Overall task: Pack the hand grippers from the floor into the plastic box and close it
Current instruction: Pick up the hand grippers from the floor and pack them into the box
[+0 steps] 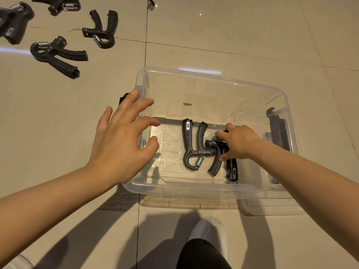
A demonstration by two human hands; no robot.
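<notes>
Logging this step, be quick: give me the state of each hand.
Left hand: open, fingers spread at the plastic box left edge, holding nothing.
Right hand: inside the box, grips a hand gripper.

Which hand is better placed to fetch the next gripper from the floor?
Left. The left hand is open and free at the box's left edge, the side where the floor grippers lie. The right hand is inside the box, gripping one.
</notes>
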